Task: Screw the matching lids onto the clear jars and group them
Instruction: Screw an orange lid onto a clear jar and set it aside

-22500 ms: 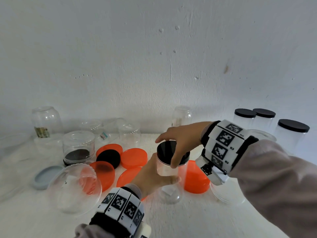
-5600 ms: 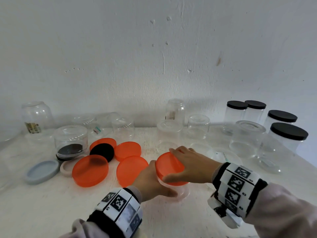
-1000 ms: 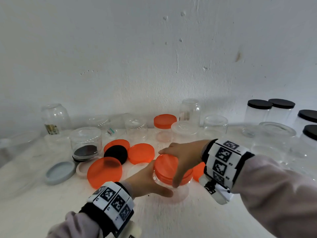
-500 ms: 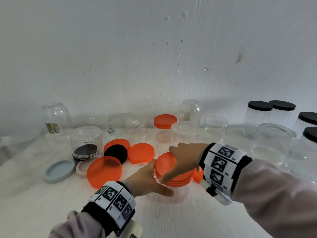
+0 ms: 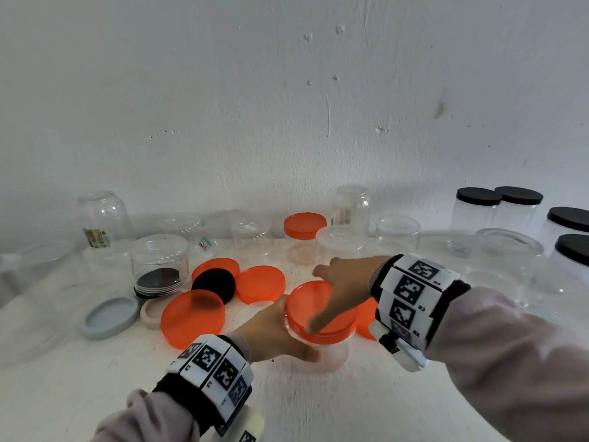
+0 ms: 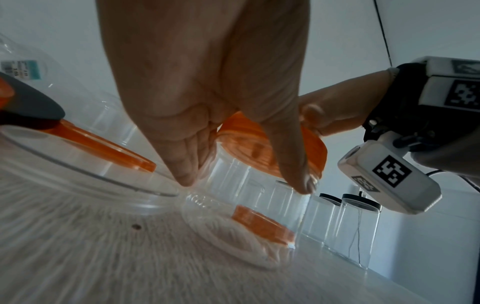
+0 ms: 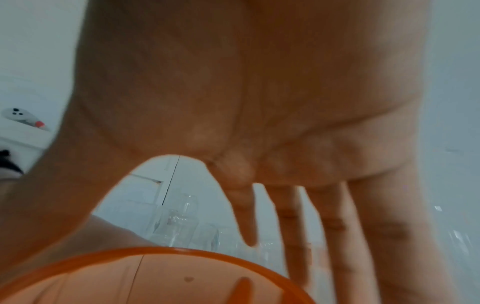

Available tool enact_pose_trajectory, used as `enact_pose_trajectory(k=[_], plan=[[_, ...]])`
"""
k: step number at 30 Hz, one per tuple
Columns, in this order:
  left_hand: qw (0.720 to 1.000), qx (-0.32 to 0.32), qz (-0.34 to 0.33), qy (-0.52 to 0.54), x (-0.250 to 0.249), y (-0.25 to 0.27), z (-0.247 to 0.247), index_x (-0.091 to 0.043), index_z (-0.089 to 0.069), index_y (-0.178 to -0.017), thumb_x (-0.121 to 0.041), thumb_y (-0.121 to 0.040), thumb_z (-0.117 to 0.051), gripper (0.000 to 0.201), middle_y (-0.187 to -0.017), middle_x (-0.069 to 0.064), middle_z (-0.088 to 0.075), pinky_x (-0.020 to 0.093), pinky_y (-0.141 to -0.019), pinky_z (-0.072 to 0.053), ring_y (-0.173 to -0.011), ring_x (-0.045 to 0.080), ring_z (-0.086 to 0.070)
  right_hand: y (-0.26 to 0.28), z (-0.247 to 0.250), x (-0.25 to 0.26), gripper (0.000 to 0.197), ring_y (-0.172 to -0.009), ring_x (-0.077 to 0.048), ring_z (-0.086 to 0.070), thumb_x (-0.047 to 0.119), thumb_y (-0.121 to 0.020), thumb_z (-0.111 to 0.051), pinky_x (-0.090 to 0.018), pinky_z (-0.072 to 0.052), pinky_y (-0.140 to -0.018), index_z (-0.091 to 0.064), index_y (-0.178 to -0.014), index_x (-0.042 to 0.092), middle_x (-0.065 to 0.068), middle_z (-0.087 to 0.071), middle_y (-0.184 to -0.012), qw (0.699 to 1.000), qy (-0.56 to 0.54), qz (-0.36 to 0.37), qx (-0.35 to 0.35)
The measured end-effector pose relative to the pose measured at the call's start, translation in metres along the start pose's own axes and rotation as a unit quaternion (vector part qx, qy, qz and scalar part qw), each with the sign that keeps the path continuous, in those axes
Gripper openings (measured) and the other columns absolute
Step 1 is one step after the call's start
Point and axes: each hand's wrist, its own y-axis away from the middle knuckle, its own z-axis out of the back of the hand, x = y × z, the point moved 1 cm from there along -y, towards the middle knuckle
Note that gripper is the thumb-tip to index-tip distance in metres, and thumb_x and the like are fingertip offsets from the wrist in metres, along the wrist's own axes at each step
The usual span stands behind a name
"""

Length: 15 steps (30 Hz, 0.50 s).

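- The clear jar [image 5: 322,347] stands near the front middle of the white table [image 5: 318,403], its orange lid [image 5: 314,309] on top.
- The left hand [image 5: 271,330] wraps the jar's wall from the left, thumb curled across the front.
- The right hand [image 5: 345,283] hovers over the lid with fingers spread and straight, gripping nothing; only its thumb touches the lid's front edge.
- A capped orange-lidded jar [image 5: 304,237] stands at the back; black-lidded jars [image 5: 478,208] cluster far right.

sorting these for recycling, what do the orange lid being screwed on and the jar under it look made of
Orange lid: probably plastic, translucent and glossy, since fingers show through it in the right wrist view. Clear jar: looks like thin clear plastic, though glass can't be ruled out.
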Motion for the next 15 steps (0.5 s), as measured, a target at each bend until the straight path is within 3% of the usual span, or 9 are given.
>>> enact_pose_trajectory(k=[2, 5, 7, 9, 10, 11, 12, 13, 15], plan=[[1.0, 0.0, 0.004, 0.0, 0.0006, -0.0005, -0.0002, -0.026, -0.034, -0.14, -0.034, -0.051, -0.091, 0.106, -0.13, -0.007, -0.055, 0.042, -0.105, -0.043, -0.121, 0.016, -0.051, 0.0003, 0.0008, 0.0024, 0.109, -0.133, -0.023, -0.036, 0.072, -0.062, -0.069, -0.048, -0.037, -0.103, -0.012, -0.148, 0.04, 0.009, -0.024, -0.15, 0.999, -0.009, 0.031, 0.012], [1.0, -0.001, 0.004, -0.002, 0.0011, -0.0009, -0.0005, -0.026, -0.033, -0.14, -0.033, -0.052, -0.092, 0.106, -0.13, -0.008, -0.054, 0.042, -0.106, -0.042, -0.122, 0.016, -0.051, -0.0002, 0.0, 0.0067, 0.101, -0.134, -0.022, -0.033, 0.064, -0.066, -0.072, -0.048, -0.037, -0.102, -0.014, -0.146, 0.045, 0.012, -0.024, -0.147, 0.998, -0.014, 0.054, 0.022], [1.0, -0.003, 0.005, -0.007, 0.0013, -0.0013, -0.0004, -0.025, -0.033, -0.14, -0.032, -0.054, -0.092, 0.104, -0.13, -0.008, -0.054, 0.041, -0.105, -0.043, -0.121, 0.015, -0.051, -0.0016, -0.0021, 0.0075, 0.099, -0.12, -0.021, -0.045, 0.073, -0.066, -0.066, -0.044, -0.041, -0.095, -0.018, -0.146, 0.043, 0.01, -0.027, -0.145, 0.999, -0.008, 0.041, 0.013], [1.0, -0.005, 0.004, -0.017, 0.0016, -0.002, -0.0002, -0.025, -0.035, -0.138, -0.031, -0.055, -0.092, 0.1, -0.126, -0.009, -0.056, 0.037, -0.102, -0.044, -0.118, 0.013, -0.052, -0.0006, -0.0027, 0.0079, 0.1, -0.084, -0.013, -0.053, 0.082, -0.064, -0.057, -0.038, -0.043, -0.082, -0.022, -0.146, 0.036, 0.005, -0.032, -0.143, 1.0, 0.0, 0.015, 0.001], [1.0, -0.006, 0.003, -0.018, 0.0018, -0.0022, -0.0004, -0.025, -0.036, -0.138, -0.03, -0.055, -0.092, 0.1, -0.125, -0.01, -0.057, 0.036, -0.101, -0.045, -0.117, 0.012, -0.053, -0.0002, -0.0023, 0.0072, 0.103, -0.076, -0.012, -0.051, 0.085, -0.063, -0.054, -0.037, -0.041, -0.078, -0.024, -0.146, 0.032, 0.002, -0.034, -0.142, 1.0, 0.005, 0.004, -0.002], [1.0, -0.005, 0.003, -0.016, 0.0018, -0.0024, -0.0004, -0.025, -0.036, -0.138, -0.03, -0.055, -0.092, 0.1, -0.126, -0.01, -0.057, 0.036, -0.102, -0.045, -0.117, 0.012, -0.053, -0.0007, -0.0018, 0.0062, 0.105, -0.084, -0.014, -0.054, 0.086, -0.062, -0.054, -0.037, -0.041, -0.078, -0.024, -0.146, 0.03, 0.001, -0.034, -0.144, 1.0, 0.01, -0.003, -0.001], [1.0, -0.003, 0.004, -0.011, 0.0023, -0.0026, -0.0005, -0.024, -0.035, -0.138, -0.03, -0.055, -0.092, 0.101, -0.127, -0.009, -0.056, 0.037, -0.103, -0.044, -0.118, 0.013, -0.052, -0.0016, -0.0016, 0.0054, 0.107, -0.104, -0.02, -0.055, 0.085, -0.062, -0.056, -0.039, -0.041, -0.084, -0.021, -0.148, 0.031, 0.0, -0.03, -0.147, 1.0, 0.012, -0.002, 0.004], [1.0, -0.002, 0.005, -0.006, 0.0028, -0.0027, -0.0005, -0.024, -0.034, -0.139, -0.029, -0.055, -0.092, 0.102, -0.128, -0.009, -0.056, 0.038, -0.104, -0.043, -0.12, 0.013, -0.052, -0.002, -0.0015, 0.0054, 0.108, -0.123, -0.024, -0.046, 0.081, -0.062, -0.061, -0.042, -0.04, -0.093, -0.016, -0.148, 0.035, 0.003, -0.025, -0.15, 1.0, 0.009, 0.008, 0.01], [1.0, -0.003, 0.005, -0.001, 0.0033, -0.0029, -0.0003, -0.025, -0.032, -0.14, -0.028, -0.055, -0.092, 0.104, -0.129, -0.009, -0.055, 0.039, -0.106, -0.042, -0.121, 0.014, -0.051, -0.0013, -0.0004, 0.0073, 0.106, -0.135, -0.025, -0.032, 0.067, -0.063, -0.072, -0.048, -0.037, -0.102, -0.01, -0.147, 0.045, 0.01, -0.02, -0.15, 0.999, -0.007, 0.044, 0.022]])
